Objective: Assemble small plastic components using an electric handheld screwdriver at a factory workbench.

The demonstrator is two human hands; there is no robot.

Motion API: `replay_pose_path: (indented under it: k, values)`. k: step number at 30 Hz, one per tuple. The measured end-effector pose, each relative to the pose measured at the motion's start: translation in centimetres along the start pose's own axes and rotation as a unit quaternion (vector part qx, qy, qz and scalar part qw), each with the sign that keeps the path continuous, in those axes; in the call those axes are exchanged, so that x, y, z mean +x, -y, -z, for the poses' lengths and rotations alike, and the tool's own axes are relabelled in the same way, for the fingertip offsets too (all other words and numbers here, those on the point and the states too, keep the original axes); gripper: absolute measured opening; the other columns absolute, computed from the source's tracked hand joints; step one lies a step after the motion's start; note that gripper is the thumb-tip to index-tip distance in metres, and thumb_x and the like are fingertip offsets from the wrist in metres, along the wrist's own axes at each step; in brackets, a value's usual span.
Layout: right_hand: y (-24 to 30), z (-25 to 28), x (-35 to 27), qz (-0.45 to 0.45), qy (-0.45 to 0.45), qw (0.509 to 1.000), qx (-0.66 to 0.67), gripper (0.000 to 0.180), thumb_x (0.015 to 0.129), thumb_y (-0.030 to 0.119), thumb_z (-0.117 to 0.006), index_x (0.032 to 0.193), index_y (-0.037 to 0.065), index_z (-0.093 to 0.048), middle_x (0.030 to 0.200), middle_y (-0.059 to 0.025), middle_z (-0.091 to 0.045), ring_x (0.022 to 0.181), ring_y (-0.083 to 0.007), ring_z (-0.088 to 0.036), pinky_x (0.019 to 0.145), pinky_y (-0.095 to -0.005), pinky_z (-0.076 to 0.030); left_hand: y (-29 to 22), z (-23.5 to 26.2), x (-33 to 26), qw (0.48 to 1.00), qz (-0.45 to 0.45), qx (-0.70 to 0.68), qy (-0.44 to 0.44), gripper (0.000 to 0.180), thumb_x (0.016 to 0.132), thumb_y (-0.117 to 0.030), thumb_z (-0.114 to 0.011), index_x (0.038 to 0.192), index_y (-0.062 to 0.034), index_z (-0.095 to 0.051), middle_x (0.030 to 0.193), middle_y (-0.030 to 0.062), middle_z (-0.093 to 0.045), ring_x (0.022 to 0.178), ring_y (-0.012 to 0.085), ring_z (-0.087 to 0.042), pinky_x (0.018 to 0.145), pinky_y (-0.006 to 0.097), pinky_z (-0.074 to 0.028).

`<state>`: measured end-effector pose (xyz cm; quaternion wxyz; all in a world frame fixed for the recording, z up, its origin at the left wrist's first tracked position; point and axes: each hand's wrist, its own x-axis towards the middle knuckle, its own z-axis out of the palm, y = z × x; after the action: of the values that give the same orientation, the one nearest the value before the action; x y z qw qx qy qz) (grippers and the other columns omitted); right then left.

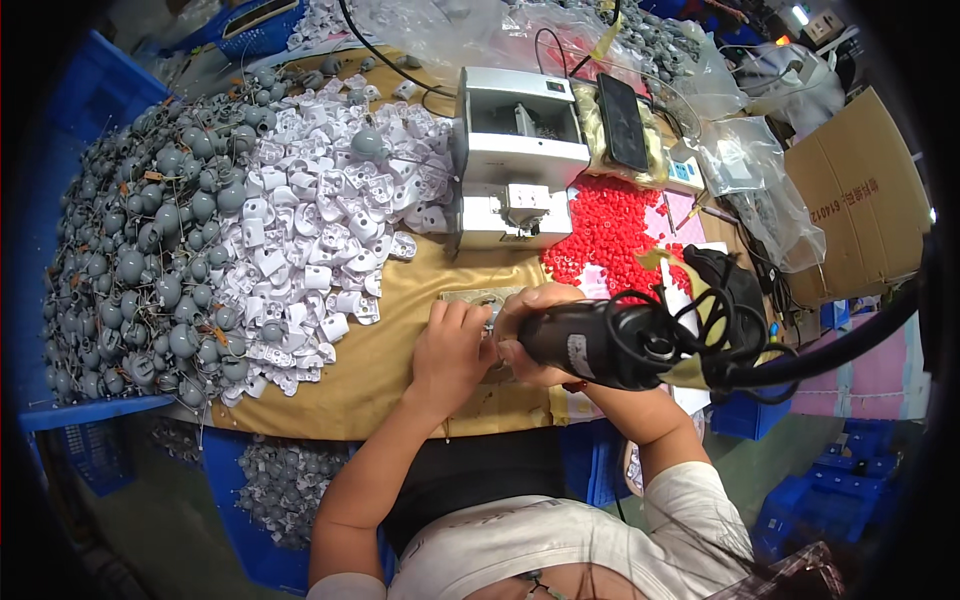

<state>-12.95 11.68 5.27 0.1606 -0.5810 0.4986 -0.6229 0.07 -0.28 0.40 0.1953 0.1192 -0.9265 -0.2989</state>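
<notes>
My left hand (pixel 453 352) has its fingers bent and closed at a small flat block (pixel 462 296) on the table, and its thumb side meets my right hand. Between the fingertips a bit of a small grey part (pixel 491 308) shows, mostly covered. My right hand (pixel 540 300) is curled beside it, with fingers and thumb closing in toward the same spot. A black cylindrical device (pixel 585 345) with a coiled cable lies across my right hand in this view and hides part of it. Whether the hand grips that device I cannot tell.
White plastic parts (pixel 320 215) and grey round parts with wires (pixel 150 250) are heaped at left. A grey metal machine (pixel 515 160) stands ahead. Red small parts (pixel 610 235) and a phone (pixel 622 122) lie to its right. A black arm (pixel 840 350) and cardboard box (pixel 855 195) are farther right.
</notes>
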Motion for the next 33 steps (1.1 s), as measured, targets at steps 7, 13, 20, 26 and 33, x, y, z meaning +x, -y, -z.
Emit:
replay_pose_path:
  k: [7, 13, 20, 26, 33]
  values:
    - [-0.4, 1.1, 1.0, -0.089, -0.101, 0.988, -0.078, 0.049, 0.084, -0.008, -0.067, 0.126, 0.007, -0.046, 0.078, -0.0059, -0.063, 0.07, -0.0161, -0.065, 0.063, -0.0297, -0.054, -0.2, 0.1, -0.2, 1.0, 0.017, -0.008, -0.01, 0.043, 0.074, -0.01, -0.077, 0.113, -0.0084, -0.06, 0.109, 0.0103, -0.058, 0.103, 0.0338, -0.055, 0.085, 0.043, -0.051]
    - [-2.8, 9.1, 0.4, -0.257, -0.361, 0.889, -0.116, 0.035, 0.097, 0.007, -0.066, 0.128, -0.001, -0.052, 0.088, -0.0052, -0.066, 0.072, -0.0127, -0.063, 0.065, -0.0281, -0.053, -0.5, 0.3, -0.2, 1.0, 0.021, -0.015, -0.018, 0.039, 0.077, -0.009, -0.079, 0.114, -0.0051, -0.067, 0.118, 0.0089, -0.064, 0.109, 0.0322, -0.056, 0.088, 0.042, -0.051]
    - [-2.4, 4.9, -3.8, -0.121, -0.154, 0.913, -0.357, 0.037, 0.086, 0.01, -0.077, 0.12, -0.001, -0.066, 0.114, -0.0162, -0.067, 0.109, -0.0307, -0.062, 0.096, -0.0397, -0.048, -0.3, 0.1, -1.1, 0.999, -0.012, -0.024, -0.044, 0.038, 0.076, -0.006, -0.079, 0.112, -0.0059, -0.067, 0.109, 0.0072, -0.07, 0.1, 0.0309, -0.061, 0.084, 0.04, -0.052]
    - [-4.1, 0.3, -4.0, -0.164, -0.079, 0.958, -0.224, 0.014, 0.09, 0.0, -0.072, 0.103, -0.001, -0.071, 0.098, -0.0122, -0.071, 0.086, -0.0222, -0.068, 0.075, -0.0316, -0.054, -0.3, -0.3, -0.9, 0.999, -0.017, -0.015, -0.034, 0.037, 0.079, -0.011, -0.077, 0.115, -0.0078, -0.066, 0.107, 0.0049, -0.068, 0.092, 0.0283, -0.061, 0.079, 0.038, -0.052]
    - [-4.8, -2.7, -3.1, -0.255, -0.215, 0.941, -0.053, 0.012, 0.103, 0.007, -0.058, 0.096, -0.002, -0.062, 0.082, -0.0098, -0.072, 0.074, -0.0162, -0.068, 0.069, -0.0289, -0.054, -0.4, -0.1, -0.9, 0.999, -0.025, -0.017, -0.035, 0.037, 0.079, -0.011, -0.076, 0.115, -0.0091, -0.065, 0.103, 0.0046, -0.066, 0.086, 0.0286, -0.061, 0.076, 0.04, -0.051]
